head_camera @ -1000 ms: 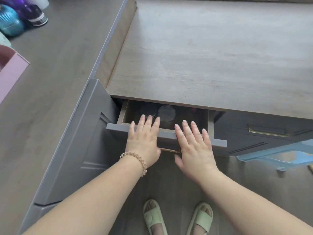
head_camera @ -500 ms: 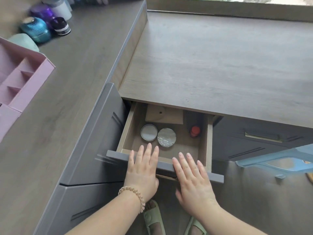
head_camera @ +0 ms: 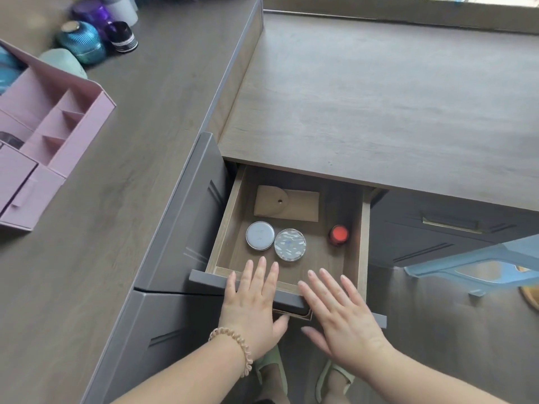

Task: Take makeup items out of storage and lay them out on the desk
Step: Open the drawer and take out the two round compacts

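Observation:
The grey drawer (head_camera: 363, 258) under the wooden desk top (head_camera: 379, 112) stands pulled out. Inside lie a white round compact (head_camera: 260, 235), a clear patterned round compact (head_camera: 290, 244) touching it, a small red-capped jar (head_camera: 339, 234) at the right, and a tan flat pouch (head_camera: 287, 203) at the back. My left hand (head_camera: 252, 304) rests flat over the drawer's front edge, fingers spread, thumb under the handle. My right hand (head_camera: 341, 313) lies flat on the front edge beside it, fingers apart. Neither hand holds an item.
A pink compartment organiser (head_camera: 43, 132) stands on the left counter (head_camera: 116, 199), with teal, purple and dark jars (head_camera: 84, 42) behind it. A second shut drawer (head_camera: 449, 225) is to the right. A light blue stool (head_camera: 478, 266) sits at the lower right.
The drawer has slid out towards me, from nearly shut to wide open, uncovering the compacts, red-capped jar and pouch. Both hands stayed on its front edge and moved back with it.

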{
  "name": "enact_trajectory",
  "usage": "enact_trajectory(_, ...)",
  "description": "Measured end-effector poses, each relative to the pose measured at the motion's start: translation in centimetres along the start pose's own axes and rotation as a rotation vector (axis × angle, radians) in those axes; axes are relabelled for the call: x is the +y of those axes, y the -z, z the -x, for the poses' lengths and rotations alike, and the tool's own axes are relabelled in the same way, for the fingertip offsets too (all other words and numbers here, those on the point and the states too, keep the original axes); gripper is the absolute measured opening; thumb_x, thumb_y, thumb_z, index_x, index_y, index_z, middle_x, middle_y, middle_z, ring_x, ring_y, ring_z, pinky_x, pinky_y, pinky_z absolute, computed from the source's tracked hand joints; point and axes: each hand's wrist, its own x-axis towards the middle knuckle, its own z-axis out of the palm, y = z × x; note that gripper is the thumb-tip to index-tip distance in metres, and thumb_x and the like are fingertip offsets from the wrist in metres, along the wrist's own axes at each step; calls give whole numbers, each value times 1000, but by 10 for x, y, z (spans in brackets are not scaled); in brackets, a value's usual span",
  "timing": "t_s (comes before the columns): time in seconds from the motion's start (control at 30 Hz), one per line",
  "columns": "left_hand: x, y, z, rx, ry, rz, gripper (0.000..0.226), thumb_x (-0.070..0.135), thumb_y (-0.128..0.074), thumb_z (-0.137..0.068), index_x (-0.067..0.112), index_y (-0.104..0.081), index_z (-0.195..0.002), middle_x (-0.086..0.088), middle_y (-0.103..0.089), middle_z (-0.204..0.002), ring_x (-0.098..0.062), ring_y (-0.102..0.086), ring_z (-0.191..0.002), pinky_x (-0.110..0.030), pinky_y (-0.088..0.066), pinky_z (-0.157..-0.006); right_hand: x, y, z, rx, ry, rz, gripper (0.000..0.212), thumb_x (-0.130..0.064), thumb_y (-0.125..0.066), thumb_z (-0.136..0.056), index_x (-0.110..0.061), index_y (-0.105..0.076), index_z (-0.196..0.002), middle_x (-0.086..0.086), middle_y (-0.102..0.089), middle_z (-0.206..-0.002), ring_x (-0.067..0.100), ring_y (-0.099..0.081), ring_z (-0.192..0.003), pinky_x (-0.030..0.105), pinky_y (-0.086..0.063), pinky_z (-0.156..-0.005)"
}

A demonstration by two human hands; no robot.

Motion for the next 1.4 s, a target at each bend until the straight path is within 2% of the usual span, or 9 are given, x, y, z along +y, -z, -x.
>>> enact_trajectory(0.17,-12,29,-27,137,-39,30,84,70,-20,-85,24,13,-147,-3,11,-159,-23,9,-146,-47,-10,-116,9,18,-35,89,-90,-31,65,-55,-37,-87,-17,-41,-139,7,-41,-146,27,-35,-137,47,-21,-108)
enact_trajectory(0.33,-24,43,-102,183,-47,-3,73,49,-42,-91,22,-6,-149,-5,-7,-159,-24,-8,-145,-45,-21,-113,23,16,-96,76,-163,8,59,-45,-45,-88,-21,-36,-141,8,-35,-150,28,-28,-140,46,-17,-113)
enact_trajectory(0.5,-31,14,-156,-21,17,-46,83,24,-63,-79,21,-14,-146,-9,-15,-155,-32,-21,-139,-47,-34,-102,31,-13,-140,-91,-156,-55,79,-42,-57,-85,-27,-11,-147,7,-7,-158,29,-6,-145,47,-15,-114)
enact_trajectory(0.6,-34,-7,-171,-227,108,-70,97,20,-69,-73,21,-7,-148,-12,-9,-156,-39,-22,-136,-49,-36,-99,32,-38,-153,-164,-183,-84,93,-42,-63,-78,-25,-2,-147,10,-6,-157,31,-10,-143,49,-18,-113)
enact_trajectory(0.7,-35,-16,-176,-269,138,-63,89,14,-60,-80,20,-4,-148,-14,-8,-155,-39,-32,-129,-46,-39,-96,33,-56,-158,-232,-157,-60,101,-43,-67,-75,-23,2,-147,12,-10,-156,33,-19,-139,50,-20,-111)
enact_trajectory(0.83,-33,-23,-179,-110,120,-50,57,12,-47,-87,14,-25,-140,-15,-34,-135,-35,-49,-109,-40,-45,-81,35,-66,-163,-206,-143,-43,85,-34,-58,-82,-19,-6,-148,12,-25,-150,31,-34,-130,48,-21,-110)
enact_trajectory(0.93,-35,-19,-177,-60,120,-37,45,16,-54,-85,14,-36,-127,-12,-42,-121,-34,-53,-100,-37,-42,-72,32,-65,-162,-183,-139,-48,81,-27,-60,-79,-17,-16,-146,12,-37,-141,33,-44,-120,51,-21,-109)
enact_trajectory(1.13,-33,23,-152,111,88,26,58,43,-64,-68,22,-37,-115,-5,-44,-107,-27,-56,-90,-35,-42,-67,42,-19,-142,16,-157,-66,81,-29,-70,-62,-21,-38,-136,6,-54,-123,31,-56,-104,59,-22,-107)
enact_trajectory(1.4,45,114,-134,359,15,175,92,55,-64,-63,15,-31,-138,-4,-45,-121,-25,-52,-109,-37,-44,-86,112,80,-77,340,-288,-16,85,-44,-73,-51,-26,-46,-130,2,-58,-123,23,-61,-101,59,-28,-105)
